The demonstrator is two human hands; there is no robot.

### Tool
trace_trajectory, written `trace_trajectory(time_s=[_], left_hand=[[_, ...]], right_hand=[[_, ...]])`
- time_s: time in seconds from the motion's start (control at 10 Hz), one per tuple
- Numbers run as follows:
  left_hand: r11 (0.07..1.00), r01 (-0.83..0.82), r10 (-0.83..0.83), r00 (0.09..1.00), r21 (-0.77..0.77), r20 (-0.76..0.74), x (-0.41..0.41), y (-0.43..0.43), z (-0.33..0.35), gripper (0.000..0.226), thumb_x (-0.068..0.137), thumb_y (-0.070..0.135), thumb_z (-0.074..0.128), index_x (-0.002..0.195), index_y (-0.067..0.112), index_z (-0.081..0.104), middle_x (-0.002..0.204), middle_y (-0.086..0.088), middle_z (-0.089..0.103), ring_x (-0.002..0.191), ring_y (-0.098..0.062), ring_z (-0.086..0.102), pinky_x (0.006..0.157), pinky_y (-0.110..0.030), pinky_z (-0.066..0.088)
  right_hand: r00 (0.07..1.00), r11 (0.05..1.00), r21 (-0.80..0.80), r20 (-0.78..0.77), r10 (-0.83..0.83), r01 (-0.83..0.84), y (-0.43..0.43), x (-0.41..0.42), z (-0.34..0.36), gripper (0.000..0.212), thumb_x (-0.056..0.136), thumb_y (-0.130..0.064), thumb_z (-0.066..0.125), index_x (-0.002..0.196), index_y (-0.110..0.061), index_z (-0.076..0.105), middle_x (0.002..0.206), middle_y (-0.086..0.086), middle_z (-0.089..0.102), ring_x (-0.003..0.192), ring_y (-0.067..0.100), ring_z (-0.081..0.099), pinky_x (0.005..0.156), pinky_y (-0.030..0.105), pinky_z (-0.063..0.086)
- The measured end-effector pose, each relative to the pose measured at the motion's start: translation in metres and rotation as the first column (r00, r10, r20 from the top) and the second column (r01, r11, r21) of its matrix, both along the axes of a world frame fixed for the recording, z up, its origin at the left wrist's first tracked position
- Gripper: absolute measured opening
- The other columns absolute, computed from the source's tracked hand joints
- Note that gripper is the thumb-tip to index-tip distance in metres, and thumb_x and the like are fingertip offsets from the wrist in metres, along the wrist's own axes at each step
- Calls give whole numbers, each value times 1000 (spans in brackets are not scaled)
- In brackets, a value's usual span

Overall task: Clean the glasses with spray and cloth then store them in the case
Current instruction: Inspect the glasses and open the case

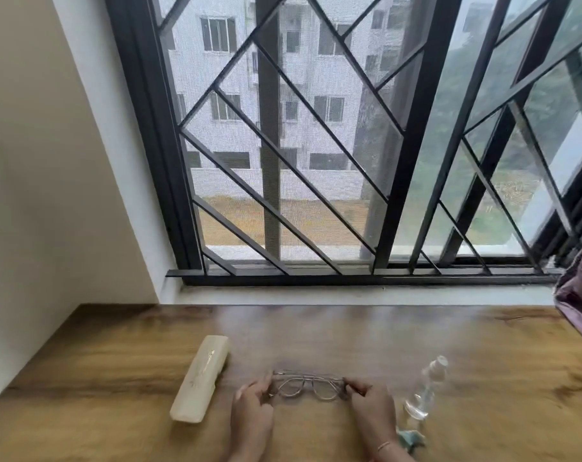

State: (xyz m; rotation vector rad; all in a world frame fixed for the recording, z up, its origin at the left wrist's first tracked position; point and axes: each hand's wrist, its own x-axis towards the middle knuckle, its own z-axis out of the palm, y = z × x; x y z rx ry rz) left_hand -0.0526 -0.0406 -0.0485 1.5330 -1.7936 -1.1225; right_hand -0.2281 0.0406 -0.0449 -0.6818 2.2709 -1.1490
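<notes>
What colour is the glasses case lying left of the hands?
Cream, off-white, in the head view: the glasses case lies closed on the wooden table.

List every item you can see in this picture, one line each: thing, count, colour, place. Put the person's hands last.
glasses: one, thin pale metal frame, front centre of the table, held at both ends
glasses case: one, cream, closed, on the table left of the glasses
spray bottle: one, clear with a whitish top, on the table right of the glasses
cloth: one, teal, crumpled beside the right wrist, partly hidden
table: one, brown wood grain, under everything
window grille: one, black bars, behind the table
fabric: one piece, purple, at the right edge
left hand: pinches the glasses' left end
right hand: pinches the glasses' right end
</notes>
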Motion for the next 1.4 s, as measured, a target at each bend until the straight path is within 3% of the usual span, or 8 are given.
trace_trajectory(time_s=[0.5, 0.6, 0.7, 0.8, 1.0, 1.1, 1.3, 1.4], left_hand=[[1000, -30, 30, 999, -6, -17, 1, 5, 6, 58, 71, -15, 47, 122, 11, 59, 126, -15, 57, 125, -23, 47, 109, -32, 33], [984, -176, 176, 981, 3, -86, 1, 9, 5, 45, 76, -13, 52, 113, 8, 66, 115, -13, 66, 110, -20, 58, 84, -10, 38], [964, -222, 218, 975, -147, -42, 8, 18, 11, 38, 83, 0, 48, 114, 13, 65, 115, -10, 66, 99, -17, 62, 69, -7, 36], [824, -286, 306, 951, -489, -41, 24, 22, 8, 51, 70, 18, 42, 116, 13, 62, 117, -14, 64, 108, -20, 57, 93, -18, 36], [762, -395, 451, 893, -512, -18, 68, 16, -21, 95, 68, 62, 46, 137, 0, 31, 130, -34, 43, 108, -48, 50, 94, -49, 36], [562, -606, 565, 778, -563, -275, 342, -84, -33, 88, 67, 52, 56, 134, -2, 38, 128, -35, 47, 105, -47, 55, 90, -39, 40], [817, -445, 399, 896, -367, -197, 224, -35, -126, 74, 61, 27, 71, 124, -5, 50, 123, -34, 54, 96, -44, 63, 76, -23, 44], [908, -400, 347, 885, -126, -311, 96, -28, -46, 77, 47, 5, 73, 119, -11, 52, 108, -35, 62, 86, -43, 66, 58, -12, 38]], right_hand=[[999, 999, -7, 5, -51, 51, 1, -2, 6, 17, 79, -8, 67, 93, -12, 75, 98, 13, 74, 105, 27, 64, 92, 34, 46], [993, 999, -8, -110, -48, 47, -9, 3, 17, 25, 81, -12, 64, 106, -14, 72, 104, 12, 73, 106, 28, 62, 92, 36, 47], [978, 991, -89, -192, 78, -96, -38, 18, 33, 30, 85, -8, 58, 113, -11, 68, 108, 10, 71, 108, 27, 61, 95, 36, 46], [944, 947, -114, -173, 280, -302, -77, 41, 46, 33, 87, -4, 54, 119, -7, 63, 118, 9, 67, 112, 21, 61, 96, 25, 43], [771, 772, 36, -31, 636, -635, -139, 101, 43, 48, 90, -7, 48, 138, -11, 43, 142, 6, 48, 130, 15, 45, 101, 13, 29], [738, 736, 66, 27, 674, -674, -153, 119, 39, 55, 87, -6, 46, 140, -14, 40, 145, 5, 44, 133, 17, 41, 107, 20, 29], [739, 741, 18, 102, 666, -671, -156, 125, 25, 68, 73, 1, 46, 138, -20, 45, 126, 2, 59, 104, 7, 54, 85, 12, 38], [787, 791, -23, 93, 610, -611, -151, 112, 29, 63, 76, 0, 47, 137, -18, 46, 129, 4, 57, 113, 14, 56, 97, 20, 42]])
